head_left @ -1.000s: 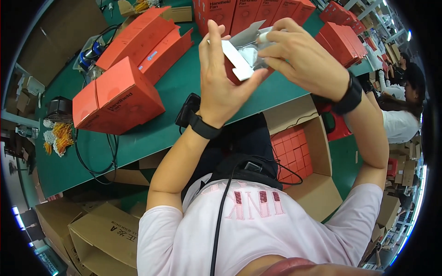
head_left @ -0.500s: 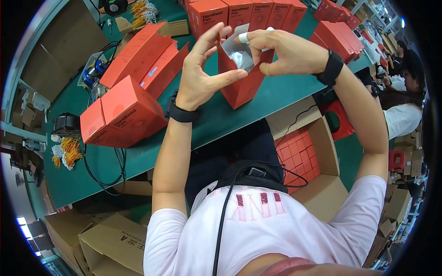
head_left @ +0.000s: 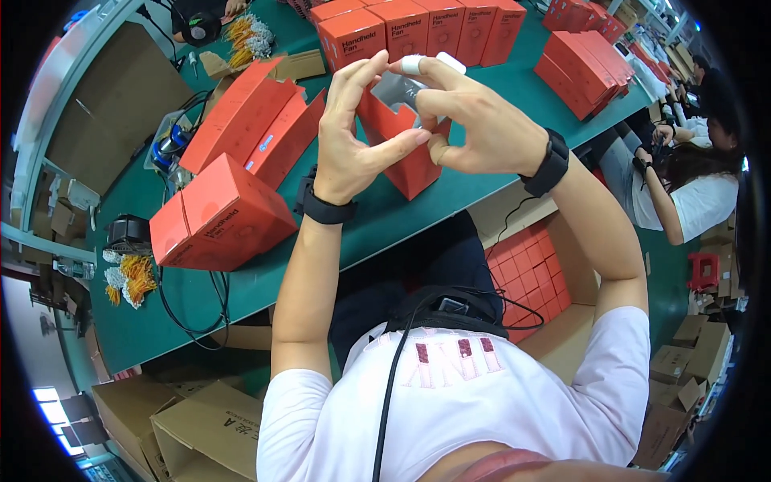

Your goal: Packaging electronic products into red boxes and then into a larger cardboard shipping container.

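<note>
An open-topped red carton [head_left: 412, 174] stands tilted on the green table in front of me, its grey inside showing at the mouth. My left hand [head_left: 351, 145] curves round its left side, thumb along the near rim and fingers at the far edge. From the right, my right hand [head_left: 490, 128] bends its fingers over the mouth and pinches at the rim or a flap; its fingertips partly hide the spot. White coverings wrap some right fingertips. What lies deeper in the carton is hidden.
Closed red cartons [head_left: 353, 38] stand in a row behind, with more at the right [head_left: 582, 72] and left [head_left: 221, 213]. Cables, a small black fan [head_left: 128, 233] and orange-white wire bundles [head_left: 135, 279] lie leftward. A cardboard box [head_left: 574, 337] of red cartons sits below; a co-worker [head_left: 683, 193] sits right.
My right hand has moved inward and lower over the carton's mouth. The upright flap and the white item inside no longer show as before. The whole view has shifted slightly.
</note>
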Motion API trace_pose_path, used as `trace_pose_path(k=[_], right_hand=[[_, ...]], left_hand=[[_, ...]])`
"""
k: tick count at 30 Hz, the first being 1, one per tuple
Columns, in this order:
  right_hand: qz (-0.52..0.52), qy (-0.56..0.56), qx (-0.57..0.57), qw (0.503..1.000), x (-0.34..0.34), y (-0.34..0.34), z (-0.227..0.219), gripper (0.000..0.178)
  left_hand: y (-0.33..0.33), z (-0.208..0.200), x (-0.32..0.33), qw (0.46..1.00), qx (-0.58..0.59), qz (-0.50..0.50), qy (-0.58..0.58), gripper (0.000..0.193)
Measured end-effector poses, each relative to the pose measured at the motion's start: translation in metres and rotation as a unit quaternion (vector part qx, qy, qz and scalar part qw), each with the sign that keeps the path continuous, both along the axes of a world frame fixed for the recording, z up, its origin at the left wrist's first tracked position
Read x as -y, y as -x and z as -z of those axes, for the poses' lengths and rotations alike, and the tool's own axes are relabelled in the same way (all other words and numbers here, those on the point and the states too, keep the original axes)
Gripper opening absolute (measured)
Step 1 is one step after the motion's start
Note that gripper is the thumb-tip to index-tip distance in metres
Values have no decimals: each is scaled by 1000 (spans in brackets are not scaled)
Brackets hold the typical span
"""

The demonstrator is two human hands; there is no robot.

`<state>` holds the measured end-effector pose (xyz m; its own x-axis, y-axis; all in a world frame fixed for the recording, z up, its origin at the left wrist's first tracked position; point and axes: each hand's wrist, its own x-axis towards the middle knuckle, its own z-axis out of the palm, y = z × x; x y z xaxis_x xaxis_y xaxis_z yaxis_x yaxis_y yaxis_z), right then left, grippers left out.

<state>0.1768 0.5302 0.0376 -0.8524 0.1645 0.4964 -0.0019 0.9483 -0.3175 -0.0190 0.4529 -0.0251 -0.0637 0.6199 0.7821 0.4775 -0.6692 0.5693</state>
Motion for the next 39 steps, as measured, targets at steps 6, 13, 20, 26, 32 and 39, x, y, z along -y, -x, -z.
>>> trace_pose_path(k=[6, 13, 20, 26, 32, 39], right_hand=[[24, 10, 73, 997, -13, -1, -20, 13], [29, -31, -2, 999, -3, -14, 3, 15], [73, -220, -149, 961, 11, -41, 42, 31], [227, -78, -242, 940, -9, -8, 44, 73], [126, 245, -238, 931, 16, 4, 52, 41], [115, 357, -237, 896, 17, 13, 38, 34]], left_hand=[[-6, 2, 0, 991, 125, 57, -1, 100], [-2, -5, -5, 998, 24, 20, 55, 64], [-17, 0, -12, 998, 11, -64, 27, 74], [-25, 5, -8, 966, 169, 72, 184, 53], [-38, 11, 10, 985, -103, -140, 6, 72], [-37, 13, 14, 987, -71, -137, 45, 91]])
